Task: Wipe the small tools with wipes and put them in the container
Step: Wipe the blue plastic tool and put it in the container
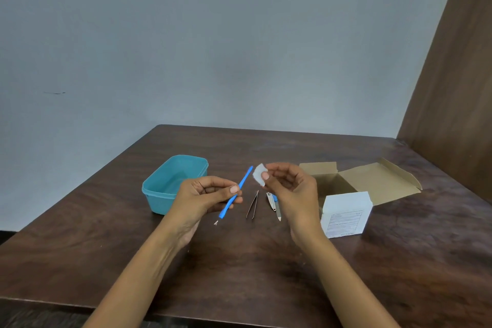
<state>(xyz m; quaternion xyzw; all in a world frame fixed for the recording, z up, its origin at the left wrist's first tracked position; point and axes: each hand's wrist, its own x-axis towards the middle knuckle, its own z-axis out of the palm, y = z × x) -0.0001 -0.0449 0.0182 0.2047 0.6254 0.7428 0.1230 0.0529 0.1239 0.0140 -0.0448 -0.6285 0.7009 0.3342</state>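
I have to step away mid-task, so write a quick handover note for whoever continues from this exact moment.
Left hand pinches the blue-handled tool, held above the table.
Right hand pinches a small white wipe, close to the tool's upper end but apart from it.
Tweezers and nail clipper lie on the table between the hands.
Teal container sits left, open, with nothing visible inside.
Done: nothing stored yet.
Left: wipe the blue tool, put it in the container, then the tweezers and clipper.

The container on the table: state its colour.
The container is teal, seen plainly in the head view, left of the left hand.
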